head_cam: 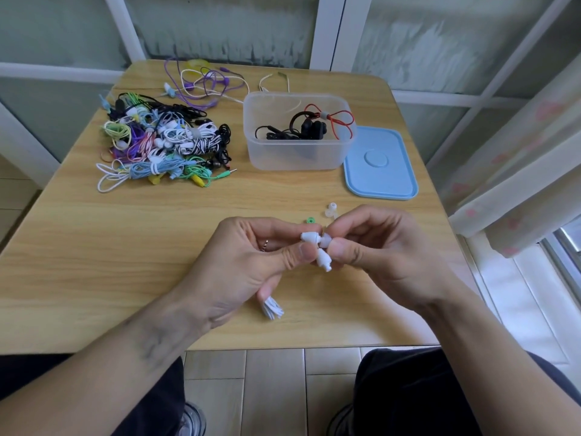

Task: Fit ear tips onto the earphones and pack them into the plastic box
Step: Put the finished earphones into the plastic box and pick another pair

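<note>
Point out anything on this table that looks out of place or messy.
A few loose ear tips lie scattered on the table beyond the hands. The pile of earphones at left is tangled, with purple and white cables straggling behind it.

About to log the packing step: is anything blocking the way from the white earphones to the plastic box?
Nothing visible does. The plastic box stands open, its blue lid lying beside it, with bare table between it and the white earphones.

Pretty bright, soft daylight coming in from the window (562, 247) right of the bench (94, 247), so shadows are faint. Wide-angle lens bends the straight lines near the edges. Slightly soft overall, no real glare anywhere.
</note>
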Action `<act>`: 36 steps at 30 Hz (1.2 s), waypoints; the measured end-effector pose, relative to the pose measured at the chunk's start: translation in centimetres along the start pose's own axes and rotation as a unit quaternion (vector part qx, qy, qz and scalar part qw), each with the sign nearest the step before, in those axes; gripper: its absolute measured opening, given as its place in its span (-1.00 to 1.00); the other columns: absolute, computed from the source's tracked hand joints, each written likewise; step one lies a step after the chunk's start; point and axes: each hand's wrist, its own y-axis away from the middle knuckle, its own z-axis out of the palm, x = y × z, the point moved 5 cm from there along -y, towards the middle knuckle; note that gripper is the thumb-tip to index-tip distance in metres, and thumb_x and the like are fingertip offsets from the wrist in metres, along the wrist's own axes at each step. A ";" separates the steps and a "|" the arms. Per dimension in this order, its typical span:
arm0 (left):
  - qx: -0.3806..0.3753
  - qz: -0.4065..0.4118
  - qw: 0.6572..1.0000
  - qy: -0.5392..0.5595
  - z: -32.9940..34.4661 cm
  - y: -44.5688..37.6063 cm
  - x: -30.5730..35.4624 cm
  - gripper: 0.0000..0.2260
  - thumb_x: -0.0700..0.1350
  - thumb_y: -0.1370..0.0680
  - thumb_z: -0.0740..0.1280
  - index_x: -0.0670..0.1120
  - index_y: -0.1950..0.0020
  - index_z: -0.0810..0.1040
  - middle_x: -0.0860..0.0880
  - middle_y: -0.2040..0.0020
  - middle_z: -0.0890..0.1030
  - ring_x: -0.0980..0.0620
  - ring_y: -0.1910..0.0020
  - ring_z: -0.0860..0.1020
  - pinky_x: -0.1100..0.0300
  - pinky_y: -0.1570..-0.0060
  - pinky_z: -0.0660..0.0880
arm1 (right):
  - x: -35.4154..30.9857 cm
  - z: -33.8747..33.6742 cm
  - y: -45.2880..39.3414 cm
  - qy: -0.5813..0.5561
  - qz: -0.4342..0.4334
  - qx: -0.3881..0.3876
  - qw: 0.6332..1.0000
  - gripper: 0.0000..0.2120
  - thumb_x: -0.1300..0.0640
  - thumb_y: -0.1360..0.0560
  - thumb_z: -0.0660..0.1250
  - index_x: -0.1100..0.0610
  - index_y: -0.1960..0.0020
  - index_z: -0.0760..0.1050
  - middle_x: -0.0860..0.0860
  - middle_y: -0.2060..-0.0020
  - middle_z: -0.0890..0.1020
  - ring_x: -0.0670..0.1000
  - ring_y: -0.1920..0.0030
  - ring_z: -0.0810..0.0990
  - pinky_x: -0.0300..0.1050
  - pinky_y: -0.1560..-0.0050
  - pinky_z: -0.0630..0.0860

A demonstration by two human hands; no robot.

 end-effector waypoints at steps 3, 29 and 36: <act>-0.031 -0.007 0.998 -0.048 -0.1 0.0 0.0 -0.82 -0.17 -0.31 0.46 -0.12 0.12 0.71 -0.07 0.24 0.72 0.16 0.71 0.27 0.17 0.05 0.53 | 0.1 0.0 0.1 0.002 0.019 -0.008 1.000 -0.79 0.01 -0.27 0.62 0.07 0.18 0.69 0.10 0.22 0.72 0.08 0.22 0.67 0.00 0.09 0.59; -0.056 -0.020 0.998 -0.028 0.2 0.0 -1.1 -0.81 -0.18 -0.27 0.52 -0.20 0.15 0.68 -0.09 0.27 0.71 0.16 0.72 0.30 -0.08 0.04 0.34 | -0.1 0.1 0.3 0.041 0.024 0.018 0.999 -0.89 0.28 -0.24 0.54 0.15 0.27 0.65 0.19 0.33 0.69 0.13 0.33 0.68 -0.07 0.18 0.59; -0.045 0.026 0.995 -0.090 0.3 0.0 -0.3 -0.88 -0.20 -0.28 0.46 -0.17 0.21 0.67 -0.04 0.28 0.71 0.13 0.72 0.34 0.37 0.64 0.29 | 1.0 0.3 0.4 -0.039 0.088 0.031 0.995 -0.84 0.25 -0.12 0.56 0.17 0.31 0.66 0.20 0.35 0.68 0.11 0.36 0.69 -0.10 0.31 0.63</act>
